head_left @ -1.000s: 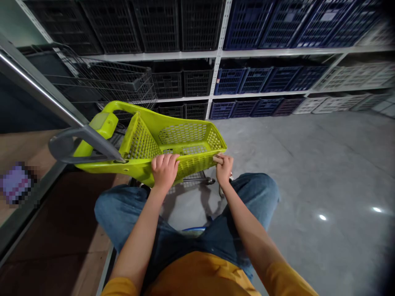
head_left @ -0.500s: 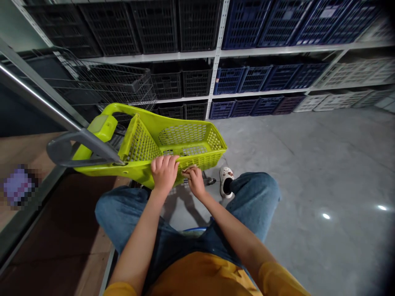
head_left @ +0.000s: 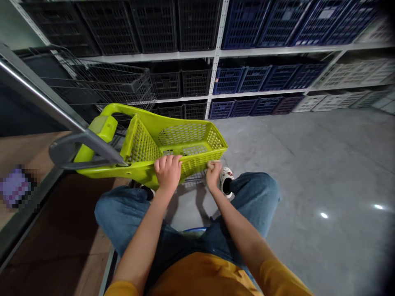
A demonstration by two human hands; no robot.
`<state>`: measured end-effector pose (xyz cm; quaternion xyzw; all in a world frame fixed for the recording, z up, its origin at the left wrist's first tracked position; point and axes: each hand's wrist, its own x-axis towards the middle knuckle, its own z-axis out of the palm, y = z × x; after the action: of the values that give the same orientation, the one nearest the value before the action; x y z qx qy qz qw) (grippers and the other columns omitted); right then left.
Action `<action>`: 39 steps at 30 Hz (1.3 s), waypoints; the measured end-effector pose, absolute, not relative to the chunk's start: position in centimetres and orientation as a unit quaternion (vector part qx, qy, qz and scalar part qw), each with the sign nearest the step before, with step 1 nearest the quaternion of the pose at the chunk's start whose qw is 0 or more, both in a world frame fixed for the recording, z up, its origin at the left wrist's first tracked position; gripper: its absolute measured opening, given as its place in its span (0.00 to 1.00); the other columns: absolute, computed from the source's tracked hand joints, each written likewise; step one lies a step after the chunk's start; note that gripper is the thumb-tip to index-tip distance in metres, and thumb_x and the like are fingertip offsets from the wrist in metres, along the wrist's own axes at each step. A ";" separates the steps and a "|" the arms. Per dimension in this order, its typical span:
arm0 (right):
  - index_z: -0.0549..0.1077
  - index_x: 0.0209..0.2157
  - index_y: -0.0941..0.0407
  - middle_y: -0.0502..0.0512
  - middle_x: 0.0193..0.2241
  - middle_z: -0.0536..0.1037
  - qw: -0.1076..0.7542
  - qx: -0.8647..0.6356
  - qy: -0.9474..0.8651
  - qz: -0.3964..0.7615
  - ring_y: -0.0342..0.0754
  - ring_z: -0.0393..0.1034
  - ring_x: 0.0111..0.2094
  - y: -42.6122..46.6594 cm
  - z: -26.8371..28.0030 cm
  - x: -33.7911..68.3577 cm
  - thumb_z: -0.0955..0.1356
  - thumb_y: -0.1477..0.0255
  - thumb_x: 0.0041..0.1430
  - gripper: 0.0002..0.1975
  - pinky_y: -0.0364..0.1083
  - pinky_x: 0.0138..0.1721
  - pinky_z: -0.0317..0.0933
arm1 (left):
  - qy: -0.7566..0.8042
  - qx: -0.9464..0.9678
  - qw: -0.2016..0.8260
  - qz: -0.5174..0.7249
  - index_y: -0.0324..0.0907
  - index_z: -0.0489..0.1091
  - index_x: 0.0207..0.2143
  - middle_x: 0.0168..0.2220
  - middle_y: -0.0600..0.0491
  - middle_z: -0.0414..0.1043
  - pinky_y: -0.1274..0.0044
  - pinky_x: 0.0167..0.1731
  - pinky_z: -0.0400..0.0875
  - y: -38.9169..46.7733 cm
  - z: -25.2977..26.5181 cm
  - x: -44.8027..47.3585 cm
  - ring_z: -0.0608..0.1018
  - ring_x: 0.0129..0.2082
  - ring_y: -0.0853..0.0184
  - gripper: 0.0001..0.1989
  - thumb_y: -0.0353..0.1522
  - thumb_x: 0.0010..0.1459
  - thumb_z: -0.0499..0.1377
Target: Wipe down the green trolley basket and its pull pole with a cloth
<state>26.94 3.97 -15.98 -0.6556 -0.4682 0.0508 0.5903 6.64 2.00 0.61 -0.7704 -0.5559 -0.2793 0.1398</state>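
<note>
A lime-green plastic shopping cart (head_left: pixel 200 155) stands in front of my knees, its perforated basket pointing right. My left hand (head_left: pixel 168 174) is closed over the basket's near rim, fingers on top and thumb out of sight. Farther right, my right hand (head_left: pixel 212 176) is curled at the outside of the same wall, close to the front corner. A bit of a pale brownish cloth (head_left: pixel 215 162) shows at its fingers; most of it is hidden in the grip.
Behind the cart, white shelving (head_left: pixel 265 51) holds black crates (head_left: pixel 157 28), blue crates (head_left: pixel 256 78) and pale crates. A wire cart (head_left: pixel 123 82) stands at the back left. A metal tube with a grey plastic end (head_left: pixel 101 148) crosses the green cart's handle side. Wooden boards (head_left: pixel 58 238) lie at left.
My right hand has slid right along the basket's outer wall with the cloth, toward the front corner. My left hand remains on the rim, slightly farther right.
</note>
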 end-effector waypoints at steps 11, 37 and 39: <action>0.67 0.34 0.53 0.53 0.35 0.70 0.578 -0.600 -0.539 0.125 0.53 0.65 0.41 3.1 -14.9 24.2 0.62 0.78 0.51 0.09 0.53 0.46 0.63 | -0.542 -0.788 0.123 -0.266 0.49 0.73 0.52 0.43 0.47 0.77 0.62 0.49 0.60 2.3 0.9 7.8 0.73 0.46 0.54 0.14 0.34 0.66 0.54; 0.76 0.38 0.54 0.56 0.39 0.74 0.449 -0.479 -0.750 0.074 0.52 0.66 0.44 0.7 -14.2 21.2 0.62 0.77 0.59 0.12 0.52 0.45 0.64 | -0.610 -0.659 0.232 -0.374 0.45 0.72 0.56 0.63 0.36 0.53 0.52 0.63 0.50 -0.8 6.5 -4.8 0.58 0.64 0.45 0.26 0.48 0.59 0.61; 0.76 0.39 0.55 0.57 0.39 0.73 0.454 -0.487 -0.742 0.074 0.53 0.66 0.44 0.8 -14.0 21.2 0.62 0.79 0.56 0.14 0.52 0.45 0.64 | -0.613 -0.666 0.229 -0.359 0.48 0.72 0.55 0.64 0.37 0.53 0.51 0.63 0.48 -0.8 6.5 -4.5 0.58 0.64 0.44 0.27 0.49 0.57 0.62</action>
<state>21.25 0.76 -14.00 -0.4871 -0.7425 0.0743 0.4538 -4.55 -0.75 6.46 -0.6656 -0.6128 -0.3595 0.2287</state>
